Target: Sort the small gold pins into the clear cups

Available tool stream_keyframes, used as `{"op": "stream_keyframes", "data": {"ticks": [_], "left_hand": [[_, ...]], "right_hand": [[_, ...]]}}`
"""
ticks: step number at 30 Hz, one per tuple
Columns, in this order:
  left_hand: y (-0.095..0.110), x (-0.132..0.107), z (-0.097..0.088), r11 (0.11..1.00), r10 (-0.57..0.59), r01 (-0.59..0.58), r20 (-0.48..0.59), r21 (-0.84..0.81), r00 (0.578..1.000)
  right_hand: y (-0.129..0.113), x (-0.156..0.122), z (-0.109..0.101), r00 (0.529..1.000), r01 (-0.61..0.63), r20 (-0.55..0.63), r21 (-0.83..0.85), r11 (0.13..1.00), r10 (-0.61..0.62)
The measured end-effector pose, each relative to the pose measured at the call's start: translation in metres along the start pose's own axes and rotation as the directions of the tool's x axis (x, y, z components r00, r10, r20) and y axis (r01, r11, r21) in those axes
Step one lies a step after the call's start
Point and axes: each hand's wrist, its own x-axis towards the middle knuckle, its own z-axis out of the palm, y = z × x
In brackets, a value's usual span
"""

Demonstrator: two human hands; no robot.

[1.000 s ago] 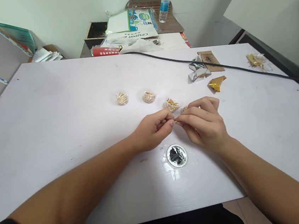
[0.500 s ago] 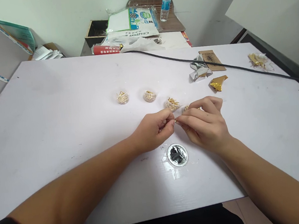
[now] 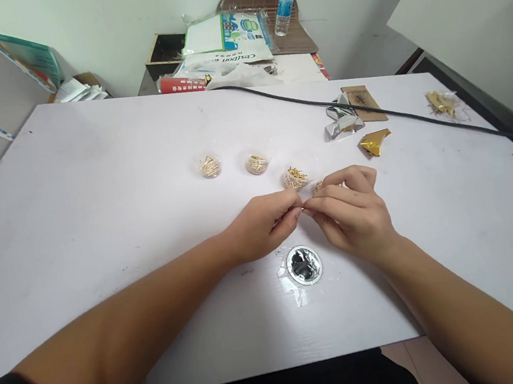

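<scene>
Tiny gold pin (image 3: 303,209) pinched btwn left hand (image 3: 260,225) & right hand (image 3: 353,215) fingertips

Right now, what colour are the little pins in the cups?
Gold. The pins in the small clear cups look shiny gold, seen best in the head view.

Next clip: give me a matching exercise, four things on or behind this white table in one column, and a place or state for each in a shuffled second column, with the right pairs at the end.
Things:
1. gold foil scrap
2. round metal dish
3. water bottle
4. black cable

Places or states:
A. upright on the clutter behind the white table
B. just near of the left hand and right hand, dark contents inside
C. running across the table's far right part
D. crumpled, lying near a silver foil wrapper

Pairs: 1-D, 2-B, 3-A, 4-C
</scene>
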Motion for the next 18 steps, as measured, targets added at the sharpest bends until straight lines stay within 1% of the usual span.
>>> {"op": "stream_keyframes", "data": {"ticks": [5, 12, 16, 18], "left_hand": [[-0.0005, 0.0005, -0.0004, 0.995, 0.064, -0.067, 0.034, 0.075, 0.997], [0.0010, 0.0029, -0.0023, 0.986, 0.137, -0.143, 0.071, 0.086, 0.988], [0.0012, 0.0044, -0.0035, 0.971, 0.171, -0.185, 0.105, 0.150, 0.980], [0.0004, 0.0037, -0.0033, 0.960, 0.190, -0.205, 0.095, 0.193, 0.977]], "right_hand": [[0.0005, -0.0006, -0.0006, 1.000, 0.002, 0.021, 0.014, 1.000, -0.002], [0.0002, 0.0008, -0.0032, 0.998, 0.008, 0.062, 0.042, 0.999, -0.011], [-0.0002, 0.0016, -0.0044, 0.995, -0.010, 0.095, 0.064, 0.998, 0.004], [-0.0008, 0.0026, -0.0052, 0.994, -0.028, 0.108, 0.073, 0.997, 0.020]]}}
